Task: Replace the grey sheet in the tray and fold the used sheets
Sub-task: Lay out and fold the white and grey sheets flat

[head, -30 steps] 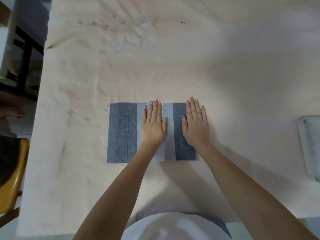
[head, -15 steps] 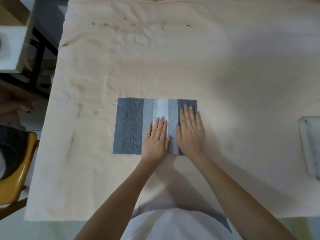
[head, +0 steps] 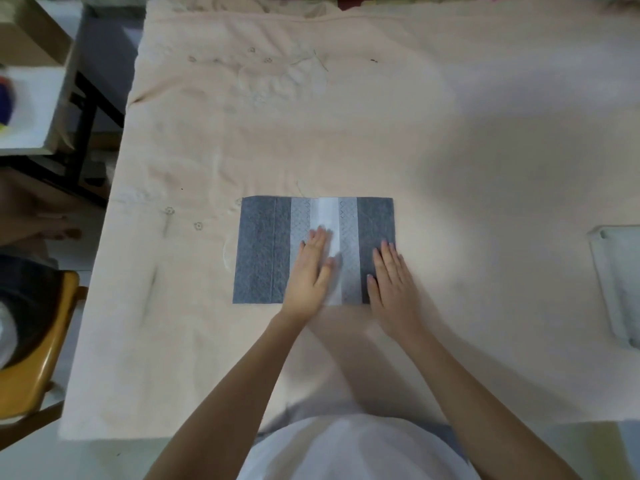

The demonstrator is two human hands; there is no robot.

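A: What stood near the folded sheet?
B: Both hands lay on its near half; only the tray sat far right of it.
A: And beyond the sheet?
B: Bare cloth-covered tabletop.

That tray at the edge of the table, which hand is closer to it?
The right hand. It lies flat on the folded grey sheet's right end, with bare tablecloth between it and the tray. The left hand rests farther away, near the sheet's middle.
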